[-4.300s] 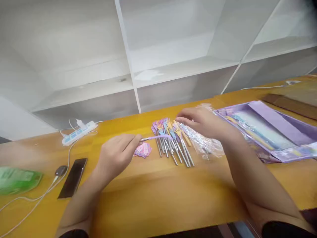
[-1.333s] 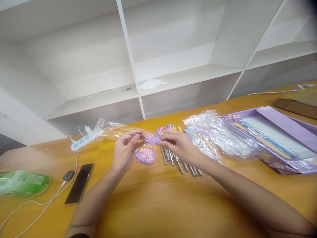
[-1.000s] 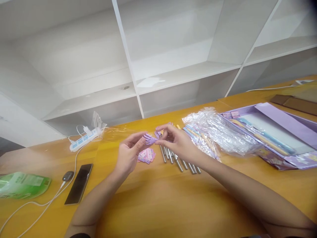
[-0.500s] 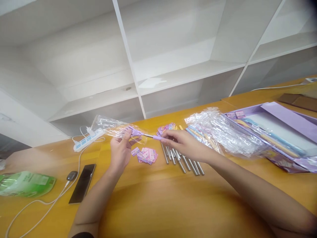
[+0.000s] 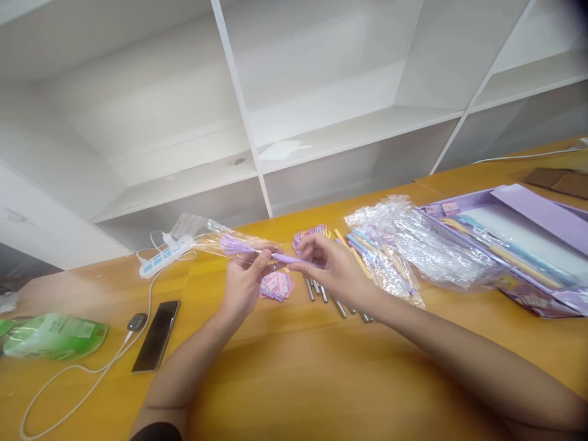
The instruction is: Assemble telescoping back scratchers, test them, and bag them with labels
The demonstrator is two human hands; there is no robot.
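Observation:
A purple back scratcher [image 5: 233, 245] with a hand-shaped head lies across both my hands above the table. My left hand [image 5: 245, 283] pinches it between thumb and fingers, near where the head's neck meets the handle. A clear plastic sleeve [image 5: 198, 228] spreads around and behind the head, partly under my left fingers. With thumb and fingertips my right hand [image 5: 337, 269] grips the purple handle toward its right end. Below the hands are a pile of small pink and purple cards [image 5: 277, 286] and several metal rods [image 5: 339, 308], partly covered by my right hand.
Colourful hand-shaped heads [image 5: 312, 234], handles [image 5: 361, 260] and a heap of clear plastic sleeves [image 5: 422, 257] lie behind and right. A purple box [image 5: 482, 199] stands at the far right. A power strip [image 5: 168, 256], black phone [image 5: 157, 335], cable and green pouch [image 5: 57, 337] are left.
My left hand has slid from the scratcher's head along to its shaft, and my hands are closer together. The bare metal stretch that showed between them is now mostly hidden.

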